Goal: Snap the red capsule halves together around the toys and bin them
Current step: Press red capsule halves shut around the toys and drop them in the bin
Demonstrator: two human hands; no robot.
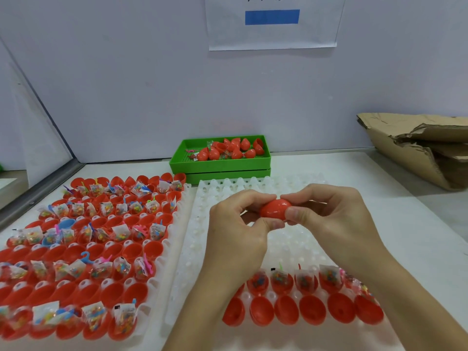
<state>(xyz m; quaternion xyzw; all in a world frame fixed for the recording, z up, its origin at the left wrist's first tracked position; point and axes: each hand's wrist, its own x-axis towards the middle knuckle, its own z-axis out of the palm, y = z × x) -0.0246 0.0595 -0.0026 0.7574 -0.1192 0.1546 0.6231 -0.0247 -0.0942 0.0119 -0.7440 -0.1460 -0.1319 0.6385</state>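
Left hand (238, 224) and right hand (326, 216) both pinch one red capsule (276, 209), held above the white tray (202, 224) at frame centre. Green bin (220, 164) with finished capsules sits at 12 o'clock on the tabletop (342, 168); filled tray (174, 216) at 9 o'clock.

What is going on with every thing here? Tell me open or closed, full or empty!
Red capsule: pinched between both hands, looks closed.
Left hand: gripping the capsule.
Right hand: gripping the capsule.
Green bin: partly filled with capsules.
Left tray: nearly full of open halves, many holding toy bags.
Right tray: mostly empty, two rows left at the near end.
Blue half: open, on the left tray.
Cardboard box: crumpled, lying open.
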